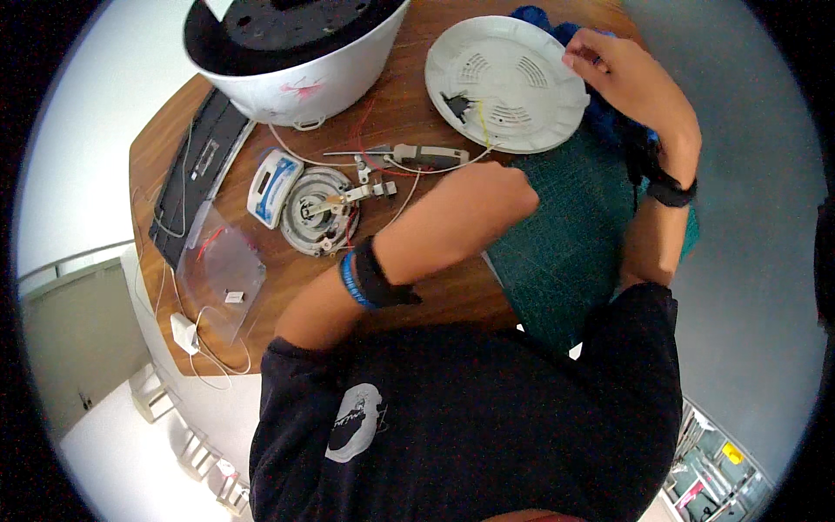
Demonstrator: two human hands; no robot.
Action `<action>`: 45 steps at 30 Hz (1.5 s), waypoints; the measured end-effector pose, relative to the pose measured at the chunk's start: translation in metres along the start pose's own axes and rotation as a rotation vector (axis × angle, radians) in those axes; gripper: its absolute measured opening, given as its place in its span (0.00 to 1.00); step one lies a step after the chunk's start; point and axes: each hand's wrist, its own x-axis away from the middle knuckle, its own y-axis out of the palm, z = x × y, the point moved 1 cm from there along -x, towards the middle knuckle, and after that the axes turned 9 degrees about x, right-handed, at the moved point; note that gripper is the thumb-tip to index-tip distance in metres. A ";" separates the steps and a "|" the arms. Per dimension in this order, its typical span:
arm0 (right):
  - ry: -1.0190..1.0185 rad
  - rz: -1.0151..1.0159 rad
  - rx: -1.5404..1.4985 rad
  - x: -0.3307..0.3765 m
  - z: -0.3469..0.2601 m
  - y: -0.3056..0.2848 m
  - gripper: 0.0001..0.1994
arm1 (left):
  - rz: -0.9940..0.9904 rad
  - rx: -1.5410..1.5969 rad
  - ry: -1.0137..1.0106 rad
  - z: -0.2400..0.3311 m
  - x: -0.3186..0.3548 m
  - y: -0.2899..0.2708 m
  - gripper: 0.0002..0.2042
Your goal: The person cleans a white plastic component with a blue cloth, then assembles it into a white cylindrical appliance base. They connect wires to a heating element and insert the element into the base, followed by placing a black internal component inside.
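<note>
From up here I look down on a round wooden table (435,287) with a green mat (574,226) at its right edge. At the far rim sits a big white housing (322,78), tipped so its dark inside shows. Right of it lies the white disc (504,83), a round plastic cover with vent slots, its near edge overlapping the mat. That disc is what both my hands work on.

My right hand (622,74) grips the disc's far right rim, fingers curled over the edge. My left hand (491,187) sits at the near rim, closed into a loose fist just where yellow and white wires leave the disc. Whether it pinches a wire I cannot tell, since the knuckles hide the fingertips. So the disc lies between the hands, ahead and slightly right of me, the right hand touching it for certain.

Left of the left hand, a screwdriver (417,157) lies with its long axis running left to right. It is nearer the left hand. Further left lie a round metal plate (317,213), a small white and blue panel (271,184) and a clear plastic sheet (222,270).
</note>
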 end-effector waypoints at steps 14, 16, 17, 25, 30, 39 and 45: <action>-0.217 -0.243 -0.198 0.014 -0.081 -0.023 0.07 | -0.105 -0.039 -0.123 0.023 0.024 -0.037 0.12; -0.262 -0.230 -0.230 0.018 -0.096 -0.026 0.06 | 0.006 -0.096 -0.170 0.033 0.038 -0.060 0.12; -0.286 -0.229 -0.206 0.019 -0.105 -0.027 0.07 | 0.058 -0.126 -0.200 0.039 0.047 -0.070 0.12; -0.499 -0.303 -0.231 0.022 -0.167 -0.030 0.10 | 0.492 -0.315 -0.675 0.070 0.169 -0.132 0.09; -0.532 -0.349 -0.260 0.013 -0.185 -0.024 0.10 | 0.584 -0.359 -0.999 0.053 0.243 -0.130 0.08; -0.556 -0.223 -0.257 -0.011 -0.232 0.008 0.21 | 0.513 -0.309 -1.158 0.035 0.270 -0.102 0.13; -0.498 -0.182 -0.204 -0.030 -0.253 0.049 0.23 | 0.470 -0.183 -1.140 0.052 0.250 -0.102 0.20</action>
